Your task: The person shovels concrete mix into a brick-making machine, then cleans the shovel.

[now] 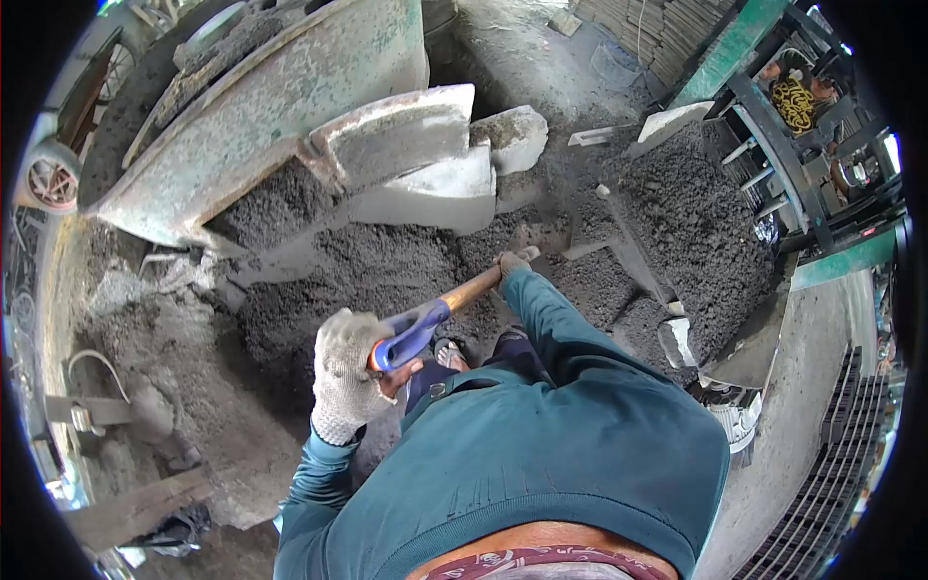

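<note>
My left hand (346,360), in a pale knitted glove with bare fingertips, is closed around the blue and orange D-shaped handle (418,332) of a shovel. Farther out, my right hand (512,262) grips the wooden shaft (472,288) near its lower end. The shovel slants away from me toward dark grey, crumbly material (382,261). Its blade is hard to make out beyond my right hand. Below the shaft, a sandaled foot (450,356) shows.
A large worn metal housing (280,106) stands at the front left, beside pale slabs (425,188). More dark material (691,217) is heaped at right, near a green metal frame (841,259). A wooden beam (145,507) lies at lower left. Dark stacked pieces (841,425) line the right.
</note>
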Demonstrator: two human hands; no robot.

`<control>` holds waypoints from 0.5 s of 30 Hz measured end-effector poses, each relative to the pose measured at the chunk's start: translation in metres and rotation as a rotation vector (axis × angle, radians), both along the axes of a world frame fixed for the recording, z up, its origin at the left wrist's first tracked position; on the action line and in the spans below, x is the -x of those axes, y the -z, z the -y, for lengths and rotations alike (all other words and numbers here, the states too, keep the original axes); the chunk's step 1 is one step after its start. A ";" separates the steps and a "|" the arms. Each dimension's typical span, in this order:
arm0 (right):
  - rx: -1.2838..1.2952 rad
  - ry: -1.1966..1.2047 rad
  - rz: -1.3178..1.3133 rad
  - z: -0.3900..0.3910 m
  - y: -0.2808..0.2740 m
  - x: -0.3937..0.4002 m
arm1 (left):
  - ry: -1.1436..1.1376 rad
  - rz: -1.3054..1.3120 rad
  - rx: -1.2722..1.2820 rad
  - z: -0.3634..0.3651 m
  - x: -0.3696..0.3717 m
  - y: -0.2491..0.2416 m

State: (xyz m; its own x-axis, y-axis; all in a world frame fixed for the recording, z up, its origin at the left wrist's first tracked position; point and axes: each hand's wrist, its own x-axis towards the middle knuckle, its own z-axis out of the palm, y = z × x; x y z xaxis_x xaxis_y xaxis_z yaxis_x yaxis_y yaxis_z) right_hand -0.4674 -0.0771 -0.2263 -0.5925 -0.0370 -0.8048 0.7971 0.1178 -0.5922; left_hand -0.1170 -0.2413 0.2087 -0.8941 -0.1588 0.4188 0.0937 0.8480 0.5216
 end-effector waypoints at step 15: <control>0.588 0.564 -0.285 0.084 -0.101 0.350 | -0.188 0.036 -1.348 0.037 0.270 0.123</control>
